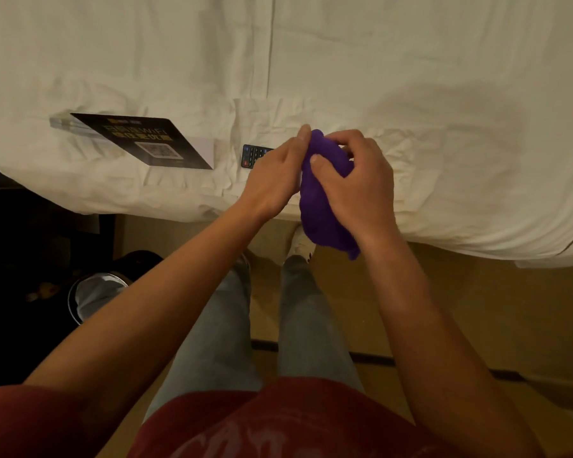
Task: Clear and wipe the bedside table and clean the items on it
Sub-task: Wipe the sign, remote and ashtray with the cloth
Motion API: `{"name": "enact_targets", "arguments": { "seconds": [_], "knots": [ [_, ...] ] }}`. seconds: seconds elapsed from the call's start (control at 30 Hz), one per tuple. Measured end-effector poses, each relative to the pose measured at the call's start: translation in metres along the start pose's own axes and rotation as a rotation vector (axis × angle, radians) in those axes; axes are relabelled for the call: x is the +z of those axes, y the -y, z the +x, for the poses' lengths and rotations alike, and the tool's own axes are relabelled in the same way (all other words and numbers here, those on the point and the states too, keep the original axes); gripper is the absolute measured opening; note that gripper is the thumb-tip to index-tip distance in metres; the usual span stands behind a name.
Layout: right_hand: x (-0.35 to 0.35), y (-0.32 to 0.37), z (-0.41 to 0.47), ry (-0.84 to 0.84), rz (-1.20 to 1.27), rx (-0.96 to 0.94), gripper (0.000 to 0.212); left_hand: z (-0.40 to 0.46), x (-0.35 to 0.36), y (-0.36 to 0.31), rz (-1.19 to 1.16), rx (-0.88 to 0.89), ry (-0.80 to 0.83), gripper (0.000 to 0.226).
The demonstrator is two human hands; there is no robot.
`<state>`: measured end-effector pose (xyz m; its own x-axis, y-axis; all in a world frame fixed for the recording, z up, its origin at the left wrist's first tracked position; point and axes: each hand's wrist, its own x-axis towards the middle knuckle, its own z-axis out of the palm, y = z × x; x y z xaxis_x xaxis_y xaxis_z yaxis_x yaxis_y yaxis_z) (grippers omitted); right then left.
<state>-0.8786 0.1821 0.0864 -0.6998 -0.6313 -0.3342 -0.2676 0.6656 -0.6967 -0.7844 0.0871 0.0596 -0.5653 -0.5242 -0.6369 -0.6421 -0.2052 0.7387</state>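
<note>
While the person stands at the bed edge, both hands work one cloth above the sheet.

cloth: purple cloth (325,200), bunched, held in the air between the two hands; lower end hangs down past the mattress edge, just in front of the right wrist.
left hand: left hand (275,180) at the cloth's left side, fingertips pinching the top of the bunch; rest of the fingers hidden behind the fabric.
right hand: right hand (361,180) curled round the cloth from the right, thumb pressed on the front of the fabric, fingers wrapped over the top.
hand spacing: hands nearly touching, cloth sandwiched between them.
remote: black remote (253,155) flat on the bed, just beyond the left hand; its right part hidden by that hand. Neither hand touches it as far as can be told.
sign: dark card sign (146,140) with a QR code in a clear stand, lying flat on the bed, well left of the hands.
bed: white sheet (411,94), wrinkled, fills the upper view; a seam runs up it above the hands.
lower left: glass object (95,297) with a round rim in a dark area near the left forearm; what it stands on cannot be told.
person: red shirt, grey trousers, one light shoe visible under the cloth on the tan floor (477,309).
</note>
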Motion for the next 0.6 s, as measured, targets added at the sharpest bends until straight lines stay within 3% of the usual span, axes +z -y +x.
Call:
{"name": "enact_targets", "arguments": {
  "seconds": [0.13, 0.27, 0.4, 0.6],
  "knots": [
    [-0.010, -0.005, 0.014, 0.120, -0.003, 0.073, 0.028, -0.011, 0.003, 0.017, 0.045, 0.110, 0.090, 0.060],
    [-0.010, -0.013, 0.011, 0.068, 0.192, 0.222, 0.018, -0.015, -0.002, 0.017, -0.142, 0.034, 0.164, 0.055],
    [-0.012, -0.022, 0.005, 0.060, 0.298, 0.310, 0.017, -0.022, -0.011, 0.012, -0.171, 0.053, 0.179, 0.052],
    [-0.020, -0.025, -0.004, 0.048, 0.534, 0.237, 0.017, -0.021, -0.033, 0.008, -0.668, -0.066, 0.124, 0.046]
  ]
}}
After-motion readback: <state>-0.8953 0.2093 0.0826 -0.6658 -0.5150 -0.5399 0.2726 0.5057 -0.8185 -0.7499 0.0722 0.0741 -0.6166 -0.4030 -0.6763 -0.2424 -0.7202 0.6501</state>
